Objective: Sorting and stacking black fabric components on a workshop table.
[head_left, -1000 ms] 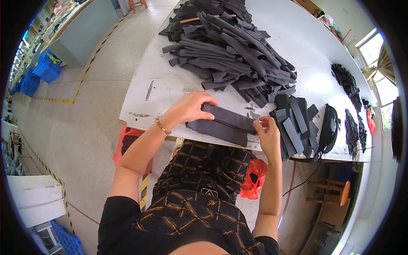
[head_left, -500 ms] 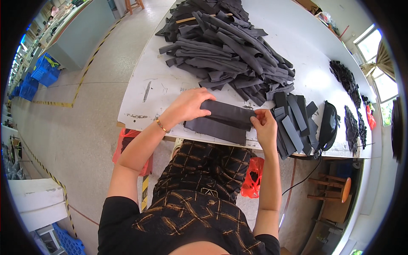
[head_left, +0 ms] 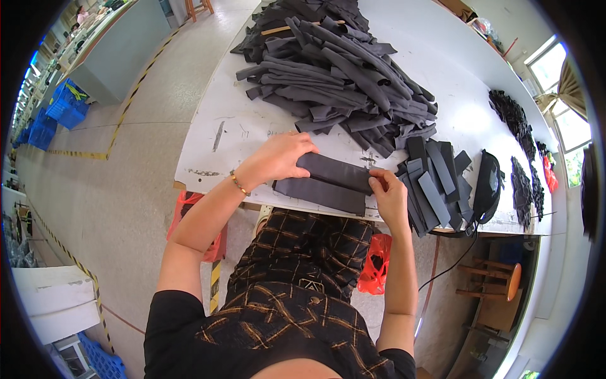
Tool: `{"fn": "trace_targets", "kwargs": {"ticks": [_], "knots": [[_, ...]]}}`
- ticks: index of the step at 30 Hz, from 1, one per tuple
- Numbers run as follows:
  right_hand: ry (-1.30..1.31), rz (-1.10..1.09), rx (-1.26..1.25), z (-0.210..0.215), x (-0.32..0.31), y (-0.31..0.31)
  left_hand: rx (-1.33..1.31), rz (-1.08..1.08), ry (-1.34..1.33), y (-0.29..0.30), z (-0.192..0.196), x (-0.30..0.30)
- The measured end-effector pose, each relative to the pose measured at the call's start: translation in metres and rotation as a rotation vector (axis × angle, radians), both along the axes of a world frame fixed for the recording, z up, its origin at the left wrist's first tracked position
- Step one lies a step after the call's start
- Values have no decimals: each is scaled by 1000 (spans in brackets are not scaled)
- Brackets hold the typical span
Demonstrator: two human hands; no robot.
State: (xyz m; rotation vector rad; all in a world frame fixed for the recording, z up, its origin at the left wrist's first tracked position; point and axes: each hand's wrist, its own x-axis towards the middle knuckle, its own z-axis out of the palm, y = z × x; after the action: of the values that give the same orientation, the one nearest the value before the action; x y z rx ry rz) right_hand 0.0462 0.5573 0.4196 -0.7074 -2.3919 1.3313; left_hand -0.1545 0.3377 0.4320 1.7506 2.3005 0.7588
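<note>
While both hands press down on dark grey fabric strips [head_left: 328, 180], left hand [head_left: 284, 158] lying flat over one end, right hand [head_left: 388, 196] pinching the opposite end, white table [head_left: 214, 158] beneath, fanned strip stack [head_left: 435, 183] just beyond right hand, large strip pile [head_left: 341, 69] farther off.

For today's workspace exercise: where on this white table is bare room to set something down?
Bare patches: the table left of the left hand, below the big strip pile, and the far right stretch beyond it. Crowded: between the right hand and the stacked strips.
</note>
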Motion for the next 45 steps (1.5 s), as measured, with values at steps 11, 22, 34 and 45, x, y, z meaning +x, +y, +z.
{"fn": "trace_targets", "kwargs": {"ticks": [11, 22, 34, 45], "knots": [[-34, 182, 174, 11, -1, 5, -46, -166, 2, 12, 4, -12], [-18, 166, 218, 9, -19, 0, -51, -125, 77, 4, 0, -11], [47, 30, 355, 39, 3, 10, -13, -78, 104, -1, 5, -15], [-402, -61, 1105, 13, 82, 76, 525, 609, -882, 36, 45, -46]]}}
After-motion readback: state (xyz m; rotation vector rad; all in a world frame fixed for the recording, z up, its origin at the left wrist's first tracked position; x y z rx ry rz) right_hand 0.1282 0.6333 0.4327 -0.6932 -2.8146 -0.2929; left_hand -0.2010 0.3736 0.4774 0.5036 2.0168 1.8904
